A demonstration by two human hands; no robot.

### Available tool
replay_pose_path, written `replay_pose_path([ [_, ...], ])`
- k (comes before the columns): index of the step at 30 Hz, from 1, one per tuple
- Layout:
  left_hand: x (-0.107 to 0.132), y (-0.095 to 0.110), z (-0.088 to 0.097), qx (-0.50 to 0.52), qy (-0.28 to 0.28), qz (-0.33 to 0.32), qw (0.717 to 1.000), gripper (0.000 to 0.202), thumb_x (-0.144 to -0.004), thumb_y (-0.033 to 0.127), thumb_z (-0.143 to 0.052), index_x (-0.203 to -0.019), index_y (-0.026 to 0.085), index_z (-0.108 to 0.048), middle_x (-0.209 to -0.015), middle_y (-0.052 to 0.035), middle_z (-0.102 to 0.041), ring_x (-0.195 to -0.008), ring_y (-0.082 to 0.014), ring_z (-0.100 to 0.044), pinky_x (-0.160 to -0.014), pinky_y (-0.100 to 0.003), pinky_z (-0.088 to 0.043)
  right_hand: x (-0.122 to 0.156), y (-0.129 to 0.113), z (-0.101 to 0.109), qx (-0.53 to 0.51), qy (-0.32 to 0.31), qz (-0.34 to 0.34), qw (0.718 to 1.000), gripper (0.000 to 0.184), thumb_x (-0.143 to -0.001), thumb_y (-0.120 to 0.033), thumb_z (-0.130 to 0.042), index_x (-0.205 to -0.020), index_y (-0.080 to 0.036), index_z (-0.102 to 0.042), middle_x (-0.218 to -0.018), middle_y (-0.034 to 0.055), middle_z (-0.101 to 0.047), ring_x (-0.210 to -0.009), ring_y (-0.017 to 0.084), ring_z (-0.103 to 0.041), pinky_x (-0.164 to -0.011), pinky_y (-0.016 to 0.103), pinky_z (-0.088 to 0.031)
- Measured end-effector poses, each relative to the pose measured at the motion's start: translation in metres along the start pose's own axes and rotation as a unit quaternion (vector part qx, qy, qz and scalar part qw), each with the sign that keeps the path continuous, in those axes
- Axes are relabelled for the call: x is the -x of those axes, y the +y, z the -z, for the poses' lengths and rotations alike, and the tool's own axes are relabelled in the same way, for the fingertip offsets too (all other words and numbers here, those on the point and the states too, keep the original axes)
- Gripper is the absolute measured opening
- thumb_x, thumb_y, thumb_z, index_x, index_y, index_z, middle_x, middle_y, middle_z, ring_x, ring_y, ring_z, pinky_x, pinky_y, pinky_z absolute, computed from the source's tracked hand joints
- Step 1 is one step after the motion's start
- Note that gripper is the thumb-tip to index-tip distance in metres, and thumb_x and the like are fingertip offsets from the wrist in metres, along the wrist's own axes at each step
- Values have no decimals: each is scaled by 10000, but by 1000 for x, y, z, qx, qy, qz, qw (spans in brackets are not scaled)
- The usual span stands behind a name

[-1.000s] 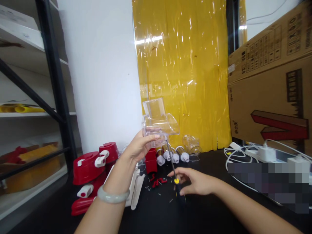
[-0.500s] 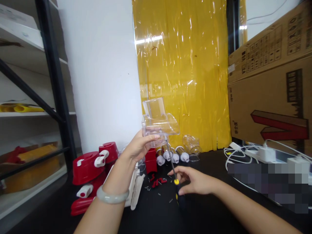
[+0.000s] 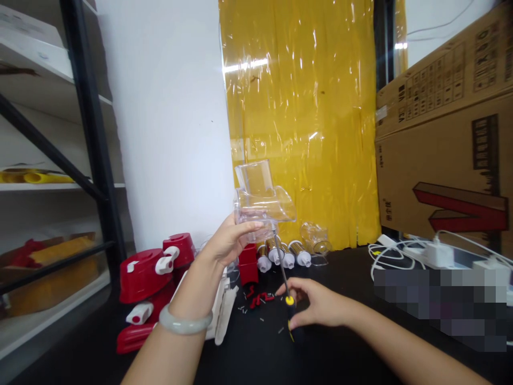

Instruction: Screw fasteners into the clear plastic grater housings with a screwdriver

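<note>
My left hand (image 3: 232, 238) grips a clear plastic housing (image 3: 262, 200) with an upright chute, held up above the table. My right hand (image 3: 315, 302) has its fingers closed on the dark handle of a screwdriver (image 3: 289, 310) with a yellow collar. The screwdriver's long shaft slants upward, and its tip meets the underside of the clear housing; the exact contact spot is too small to make out. Below the hands, small red plastic parts (image 3: 260, 299) and several loose screws (image 3: 262, 320) lie on the black tabletop.
Red machine bodies with white knobs (image 3: 144, 275) stand at the left. Behind the hands are a red box-like part (image 3: 248, 264), several white-ended drums (image 3: 286, 254) and another clear housing (image 3: 315, 238). White cables and chargers (image 3: 438, 254) lie right, before a large carton (image 3: 441, 155).
The screwdriver handle has turned a little, its yellow marking now lower, and my right-hand fingers have shifted around it. My left hand and the clear housing stay nearly still.
</note>
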State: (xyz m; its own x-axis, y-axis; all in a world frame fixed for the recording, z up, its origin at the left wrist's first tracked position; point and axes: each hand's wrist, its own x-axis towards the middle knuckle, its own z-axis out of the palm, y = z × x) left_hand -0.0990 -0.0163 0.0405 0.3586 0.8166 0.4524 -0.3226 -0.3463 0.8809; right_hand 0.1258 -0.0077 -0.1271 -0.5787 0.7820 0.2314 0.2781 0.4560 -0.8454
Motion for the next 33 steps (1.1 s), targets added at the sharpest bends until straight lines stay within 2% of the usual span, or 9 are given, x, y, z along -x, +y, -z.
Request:
replay_pose_path([
  [3,0,1,0,1,3,1,1000,391,-594,156,-911,-935,157,-719,-1015,-75,-804,-933,-245,-772,-906,-387,-615,2,-5,-1,43,11,11,999,746,-590,-437,-991,-1236,-207,-700,-1123,54,-683,-1063,258,-646,-985,408,-536],
  [7,1,2,-1,1,2,8,1000,394,-601,160,-909,-946,154,-720,-1008,-83,-803,-934,-258,-773,-907,-410,-618,12,-19,12,17,-78,39,996,748,-752,-312,-882,-1429,-220,-579,-1369,112,-658,-1279,287,-628,-1116,462,-481],
  [9,1,3,-1,3,1,10,1000,402,-595,156,-911,-949,151,-721,-1005,-83,-803,-932,-259,-773,-901,-408,-622,13,-22,17,-14,-116,42,992,677,-845,-238,-773,-1477,-223,-531,-1347,113,-695,-1279,271,-651,-1117,473,-486],
  [11,1,3,-1,8,2,12,1000,408,-588,154,-915,-947,152,-720,-998,-76,-805,-920,-251,-775,-890,-397,-627,12,-19,16,-27,-115,34,992,601,-865,-213,-744,-1440,-207,-572,-1206,93,-747,-1184,256,-700,-1082,464,-512],
  [15,0,3,0,10,-4,6,1000,407,-589,148,-913,-943,149,-713,-1001,-65,-806,-910,-238,-775,-885,-381,-629,5,-6,9,-15,-58,9,998,627,-718,-256,-905,-1299,-197,-676,-1028,32,-708,-1031,229,-710,-1025,422,-543],
  [18,0,2,1,10,-11,8,1000,409,-600,147,-906,-957,146,-706,-984,-63,-805,-894,-235,-776,-884,-386,-628,5,-3,12,-2,-47,16,999,782,-651,-272,-953,-1359,-211,-627,-1158,57,-694,-1127,249,-683,-1055,430,-527],
  [21,0,2,1,7,-11,11,1000,403,-601,150,-907,-948,146,-704,-977,-65,-806,-892,-229,-777,-881,-379,-629,9,-9,16,-18,-82,44,996,761,-754,-224,-861,-1446,-206,-545,-1324,119,-689,-1279,275,-646,-1112,466,-490],
  [26,0,2,2,5,-7,7,1000,405,-585,159,-918,-933,148,-711,-998,-65,-804,-906,-225,-774,-876,-363,-629,10,-13,9,-61,-99,38,992,505,-863,-143,-687,-1360,-166,-600,-1165,128,-784,-1142,263,-751,-1048,477,-547],
  [33,-1,2,2,10,-10,8,1000,421,-582,151,-916,-953,147,-716,-1005,-68,-805,-912,-231,-775,-880,-373,-629,7,-10,2,-52,-79,20,995,538,-788,-99,-703,-1319,-154,-638,-1165,126,-760,-1096,256,-755,-1015,455,-567],
])
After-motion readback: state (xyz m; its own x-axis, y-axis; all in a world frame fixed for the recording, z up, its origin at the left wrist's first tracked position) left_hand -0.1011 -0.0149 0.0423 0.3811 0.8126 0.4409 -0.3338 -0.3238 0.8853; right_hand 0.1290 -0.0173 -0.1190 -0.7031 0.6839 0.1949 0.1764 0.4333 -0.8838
